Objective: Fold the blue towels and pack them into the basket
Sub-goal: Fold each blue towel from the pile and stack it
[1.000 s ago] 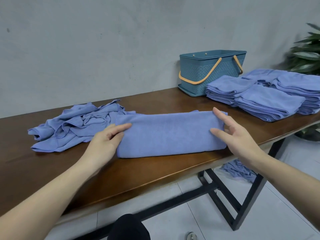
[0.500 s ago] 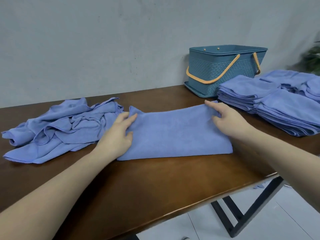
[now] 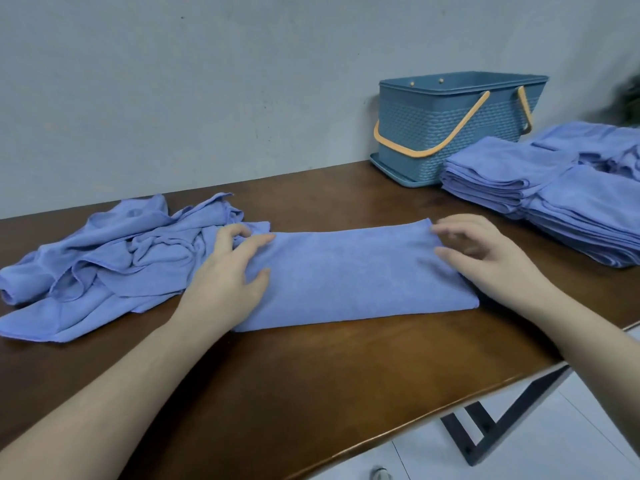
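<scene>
1. No brand, label or readable writing on any item in view.
2. Periwinkle-blue microfibre towel folded into a long flat rectangle [image 3: 349, 275] lies across the middle of the dark brown wooden table [image 3: 277, 393], long side running left to right, near edge parallel to the table's front edge. Surface looks smooth with a fine nap, corners fairly square.
3. Left hand [image 3: 228, 282] rests on the left end of the folded towel, palm down, fingers spread and only slightly bent, thumb on the cloth; pressing, not gripping.
4. Right hand [image 3: 485, 258] lies on the right end of the folded towel, fingers loosely extended toward the far right corner; fingertips blurred, so cannot tell whether they pinch the edge.
5. Crumpled heap of unfolded blue towels [image 3: 110, 261] sits just left of the folded towel, touching it under the left hand.
6. Teal plastic woven-pattern basket with orange handles [image 3: 450, 133] stands upright at the table's back, against the grey wall [image 3: 207, 81], handles down; inside not visible.
7. Stacks of folded blue towels [image 3: 554, 195] sit at the right of the table, just in front of and right of the basket.
8. Black metal table leg [image 3: 502, 427] shows below over a white floor.
</scene>
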### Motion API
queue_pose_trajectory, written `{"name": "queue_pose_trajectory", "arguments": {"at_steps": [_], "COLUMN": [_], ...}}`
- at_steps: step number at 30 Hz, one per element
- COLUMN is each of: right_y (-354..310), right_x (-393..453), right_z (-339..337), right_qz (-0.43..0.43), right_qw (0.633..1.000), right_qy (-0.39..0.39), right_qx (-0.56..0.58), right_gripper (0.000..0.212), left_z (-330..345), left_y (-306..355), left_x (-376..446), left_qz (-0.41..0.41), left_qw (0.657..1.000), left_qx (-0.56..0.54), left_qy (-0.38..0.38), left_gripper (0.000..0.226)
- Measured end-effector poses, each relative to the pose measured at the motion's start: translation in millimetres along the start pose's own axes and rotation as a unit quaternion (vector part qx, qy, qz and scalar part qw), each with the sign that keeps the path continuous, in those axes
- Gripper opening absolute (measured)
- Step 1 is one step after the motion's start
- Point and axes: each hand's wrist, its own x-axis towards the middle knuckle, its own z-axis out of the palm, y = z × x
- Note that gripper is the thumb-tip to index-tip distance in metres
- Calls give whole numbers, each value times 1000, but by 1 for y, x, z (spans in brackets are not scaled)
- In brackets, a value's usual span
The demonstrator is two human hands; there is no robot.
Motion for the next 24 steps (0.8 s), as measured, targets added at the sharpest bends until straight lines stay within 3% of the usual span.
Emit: {"name": "queue_pose_trajectory", "arguments": {"at_steps": [3, 6, 12, 17, 21, 24], "right_y": [-11, -12, 1, -8, -25, -36], "right_x": [-21, -35, -45, -47, -54, -53], "right_z": [-7, -11, -18, -17, -15, -7], "right_qz": [-50, -79, -103, -144, 4, 36], "right_qw": [992, 974, 975, 945, 993, 996], "right_qy": [-109, -180, -86, 23, 1, -18], "right_qx": [-43, -109, -179, -292, -121, -79], "right_gripper": [40, 49, 43, 30, 38, 40], "left_z": [-4, -8, -4, -5, -5, -6], "left_y": [-2, 0, 7, 9, 9, 11], "left_x": [0, 0, -6, -8, -10, -11], "left_qz": [86, 149, 221, 201, 173, 160], "left_qw": [995, 988, 972, 976, 980, 981], "left_qx": [27, 10, -35, -53, -62, -72], "left_qy": [46, 34, -71, -72, -79, -85], "left_gripper": [31, 32, 28, 23, 34, 34]}}
